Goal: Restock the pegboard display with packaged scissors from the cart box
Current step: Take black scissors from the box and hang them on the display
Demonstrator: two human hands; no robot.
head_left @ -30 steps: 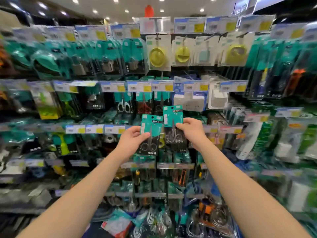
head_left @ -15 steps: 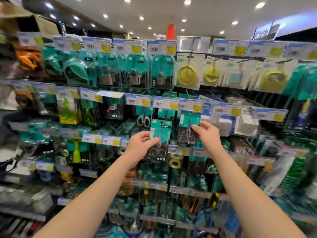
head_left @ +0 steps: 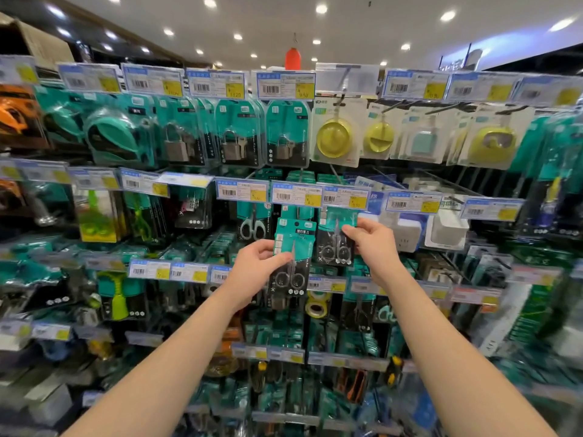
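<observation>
- Shop shelving fills the view: a pegboard display (head_left: pixel 441 178) crowded with hanging packages under a white ceiling dotted with recessed lights.
- Rows of price tags (head_left: pixel 285 85) with barcodes and yellow corners run along the front of each tier of hooks.
- Along the top tier, above the price tag marked 9.50, nothing hangs; below it are packaged padlocks (head_left: pixel 285 134) in teal cards, and to their right hang yellow round items on white cards (head_left: pixel 335 134).
- Left hand (head_left: pixel 255 269) holds a teal-and-black scissors package (head_left: pixel 291 257) in front of the middle tier, thumb pressed on the card's front left edge and the other fingers curled behind it, pinching the card.
- That package stands upright, its small metal scissors with black-ringed handles showing through the lower half, and it sits below the price tags of the middle tier, not on a hook.
- Right hand (head_left: pixel 375 247) holds a second scissors package (head_left: pixel 336 244) just to the right of the first, thumb and forefinger pinching its upper right edge.
- The second package's top is tucked up under the price tag (head_left: pixel 345 197) of the middle tier; whether it is threaded on the peg cannot be told.
- The two packages sit side by side, their edges touching or nearly so.
- Left of the first package hangs a larger pair of grey-handled scissors (head_left: pixel 252 227) in a teal pack.
- Right of the right hand are white plug adapters (head_left: pixel 410 231).
- Both bare forearms reach up from the bottom corners.
</observation>
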